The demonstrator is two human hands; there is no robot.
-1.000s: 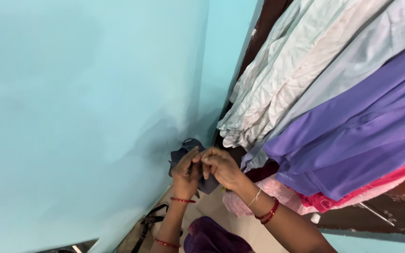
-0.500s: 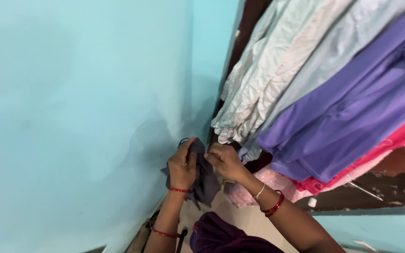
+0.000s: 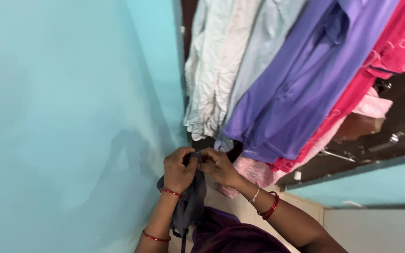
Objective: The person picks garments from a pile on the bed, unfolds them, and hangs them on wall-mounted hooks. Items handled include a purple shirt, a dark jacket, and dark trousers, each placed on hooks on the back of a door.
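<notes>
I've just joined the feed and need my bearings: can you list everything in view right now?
dark grey cloth: 1, dark grey, hanging from both hands.
pale garments: several, whitish and light blue, hanging by the wall.
purple garment: 1, purple, hanging centre.
pink garments: at least 2, bright and pale pink, right.
wall: turquoise, left.
dark door: brown, behind the garments.
bangles: red, on both wrists.
left hand: grip on the cloth.
right hand: pinching the cloth's top.
</notes>
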